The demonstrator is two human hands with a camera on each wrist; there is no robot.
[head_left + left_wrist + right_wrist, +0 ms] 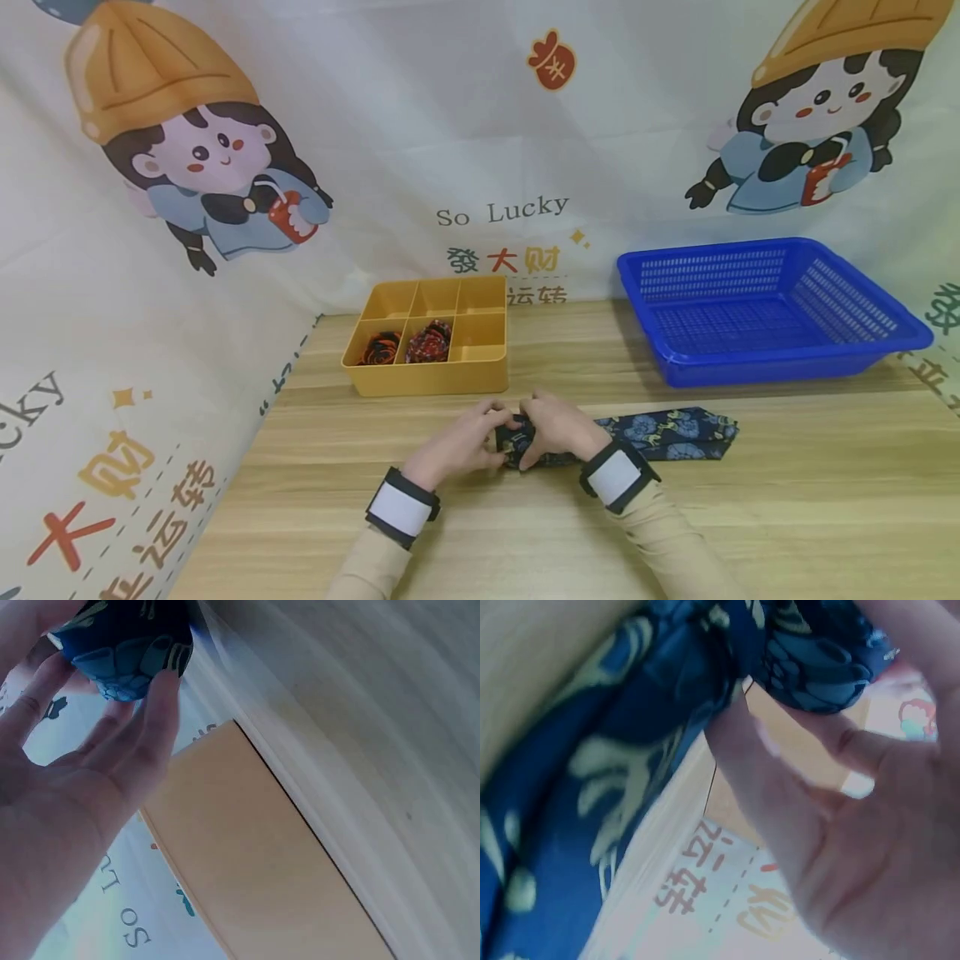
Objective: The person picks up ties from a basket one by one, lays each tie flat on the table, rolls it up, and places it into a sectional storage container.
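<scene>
Necktie (660, 433) half rolled, both hands on its coiled end.
Dark blue with a pale pattern, it lies on the wooden worktop (750, 517); the left hand (457, 446) and right hand (558, 429) curl their fingers round the rolled part, while the loose end stretches off to the right. Behind sits a yellow divided box (427, 367) with two rolled ties (408, 343) in its front compartments, and a blue basket (772, 308) stands further right.

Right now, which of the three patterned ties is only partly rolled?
The dark blue floral tie between both hands: its tail lies flat on the table. The two red-black ones sit fully rolled in the yellow organizer's front compartments.
</scene>
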